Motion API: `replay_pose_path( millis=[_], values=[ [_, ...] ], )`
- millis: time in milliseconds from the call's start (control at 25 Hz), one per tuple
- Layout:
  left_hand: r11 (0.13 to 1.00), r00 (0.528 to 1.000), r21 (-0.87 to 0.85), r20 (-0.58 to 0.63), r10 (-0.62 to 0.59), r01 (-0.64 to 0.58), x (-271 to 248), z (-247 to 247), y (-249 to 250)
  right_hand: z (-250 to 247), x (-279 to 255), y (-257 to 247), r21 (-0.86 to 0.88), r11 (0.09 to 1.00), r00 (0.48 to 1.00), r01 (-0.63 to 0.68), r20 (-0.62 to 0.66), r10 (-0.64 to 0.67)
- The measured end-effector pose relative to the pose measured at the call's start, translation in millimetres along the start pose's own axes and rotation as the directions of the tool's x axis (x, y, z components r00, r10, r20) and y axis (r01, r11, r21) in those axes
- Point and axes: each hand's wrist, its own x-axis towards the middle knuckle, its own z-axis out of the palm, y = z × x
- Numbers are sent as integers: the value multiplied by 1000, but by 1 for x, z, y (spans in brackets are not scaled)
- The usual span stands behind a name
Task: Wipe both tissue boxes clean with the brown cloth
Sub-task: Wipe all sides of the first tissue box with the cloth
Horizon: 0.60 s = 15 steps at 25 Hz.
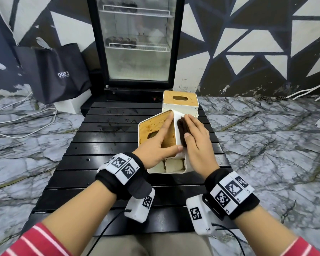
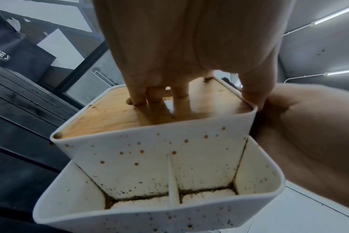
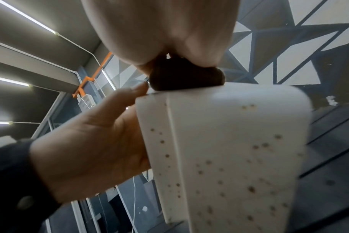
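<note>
Tissue boxes: we count two, both white with a wooden lid bearing an oval slot.
Near tissue box: we see it tipped on its side on the black slatted table, lid facing the left hand; its white walls carry many small brown specks.
Far tissue box: we see it upright on the table just behind the near tissue box, at the far edge.
Brown cloth: we count one, bunched on the upturned white side of the near tissue box.
Side tray: we see two compartments split by a thin divider on the near tissue box; we see dark grime at their bottoms and nothing else in them.
Left hand: we see it grasping the near tissue box, fingers reaching into the lid slot and thumb along the edge.
Right hand: we see straight fingers laid flat over the brown cloth, pressing it to the box.
Fridge: we see one glass-door unit behind the table, with dark items on two wire shelves.
Black bag: one, left of the fridge.
</note>
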Motion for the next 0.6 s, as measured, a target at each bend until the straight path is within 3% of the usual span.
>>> replay_pose_path(
  millis=[240, 400, 600],
  values=[
    [1000, 1000, 13, -3, 9, -9, 1, 2, -1, -4, 14, -6, -51, 998, 996, 48, 75, -44],
    [1000, 1000, -3, -5, 6, -6, 2, 0, -2, -2, -2, -2, -68, 996, 996, 50, 83, -44],
    [999, 999, 21, 4, 35, -35, 7, 1, -3, -5, 21, -3, -76, 996, 996, 51, 74, -45]
  ],
)
